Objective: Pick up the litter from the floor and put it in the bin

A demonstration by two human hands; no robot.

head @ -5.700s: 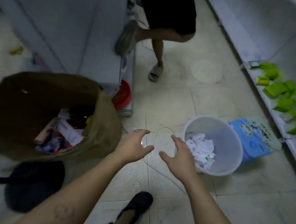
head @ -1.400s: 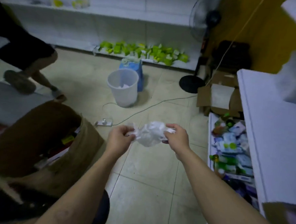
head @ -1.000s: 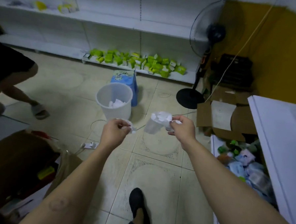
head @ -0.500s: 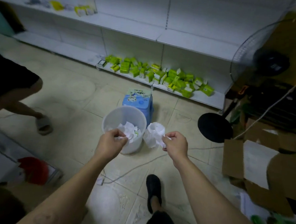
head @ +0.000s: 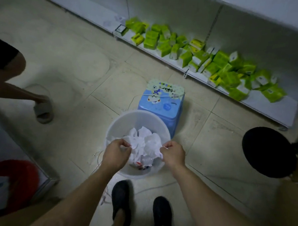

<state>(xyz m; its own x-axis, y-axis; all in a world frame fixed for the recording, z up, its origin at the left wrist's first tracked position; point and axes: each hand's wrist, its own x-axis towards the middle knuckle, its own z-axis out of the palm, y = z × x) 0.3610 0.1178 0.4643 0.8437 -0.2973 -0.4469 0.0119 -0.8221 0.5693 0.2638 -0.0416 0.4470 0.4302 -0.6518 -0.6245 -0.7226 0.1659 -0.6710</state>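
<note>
A white plastic bin (head: 116, 126) stands on the tiled floor just in front of my feet, with crumpled white paper lying inside. Both hands hover over its near rim. My left hand (head: 116, 154) is closed, pinching a small scrap of white paper (head: 127, 141). My right hand (head: 173, 156) is closed on the edge of a larger crumpled white wad (head: 152, 146), which hangs inside the bin's mouth. I cannot tell where the held pieces end and the litter beneath them begins.
A blue stool (head: 162, 103) stands right behind the bin. Green packs (head: 208, 62) line the low white shelf beyond. A black fan base (head: 268, 152) sits at right, a red basin (head: 12, 178) at lower left. Another person's sandalled foot (head: 43, 109) is at left.
I have walked up to the bin. Both hands, still holding the white paper, have moved from in front of the bin to over its opening.
</note>
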